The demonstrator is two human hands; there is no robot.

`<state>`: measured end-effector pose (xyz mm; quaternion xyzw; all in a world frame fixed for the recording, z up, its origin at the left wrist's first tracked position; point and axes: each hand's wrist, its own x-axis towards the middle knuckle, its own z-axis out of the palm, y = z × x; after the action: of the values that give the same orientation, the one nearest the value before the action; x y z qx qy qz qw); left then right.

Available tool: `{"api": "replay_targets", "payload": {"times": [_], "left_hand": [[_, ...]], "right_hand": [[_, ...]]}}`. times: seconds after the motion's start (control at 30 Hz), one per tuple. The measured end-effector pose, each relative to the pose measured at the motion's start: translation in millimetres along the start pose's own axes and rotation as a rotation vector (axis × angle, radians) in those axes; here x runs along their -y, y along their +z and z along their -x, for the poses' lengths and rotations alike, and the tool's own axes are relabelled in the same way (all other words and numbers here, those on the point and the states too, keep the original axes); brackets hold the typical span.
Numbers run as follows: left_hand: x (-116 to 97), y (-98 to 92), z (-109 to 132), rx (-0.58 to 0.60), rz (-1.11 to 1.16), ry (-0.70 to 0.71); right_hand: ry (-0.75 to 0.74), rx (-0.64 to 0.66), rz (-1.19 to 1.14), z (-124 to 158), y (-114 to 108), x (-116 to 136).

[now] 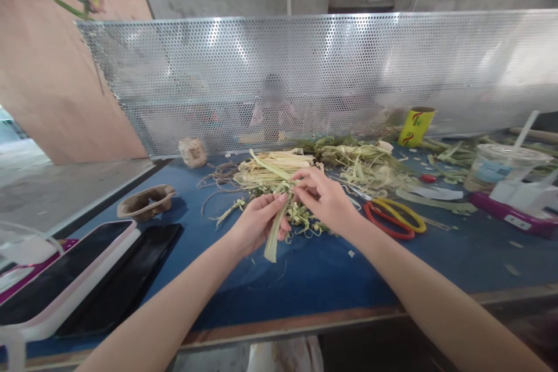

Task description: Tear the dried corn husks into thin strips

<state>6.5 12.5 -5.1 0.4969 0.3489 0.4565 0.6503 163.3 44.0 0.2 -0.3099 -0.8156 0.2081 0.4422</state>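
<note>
My left hand point(257, 222) is closed around a pale green leaf strip point(274, 239) that hangs down toward the blue table point(331, 273). My right hand point(323, 196) pinches the upper end of the same strip, fingertips meeting the left hand's. Just behind both hands lies a pile of pale leaf strips point(272, 170) and curly green trimmings point(305, 222).
Red and yellow scissors point(392, 216) lie right of my right hand. A brown paper dish point(146, 201), a twine ball point(192, 152), a tablet point(65, 273) and a dark slab point(126, 279) sit left. A lidded cup point(501, 165), yellow cup point(416, 126) and perforated metal screen point(305, 75) stand behind.
</note>
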Motion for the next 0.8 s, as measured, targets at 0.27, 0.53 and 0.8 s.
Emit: {"api": "replay_targets", "payload": {"times": [0.27,0.53,0.8], "left_hand": [[-3.0,3.7,1.7,-0.089,-0.002,0.122],[1.0,2.5,0.5,-0.059,-0.008,0.041],[-0.7,0.0,-0.7,-0.095,-0.029,0.122]], "right_hand": [[-0.010,0.047,0.100,1.6,-0.2,4.6],[-0.047,0.069,0.226,1.1,-3.8,4.3],[0.002,0.098,0.038,1.1,1.4,7.6]]}}
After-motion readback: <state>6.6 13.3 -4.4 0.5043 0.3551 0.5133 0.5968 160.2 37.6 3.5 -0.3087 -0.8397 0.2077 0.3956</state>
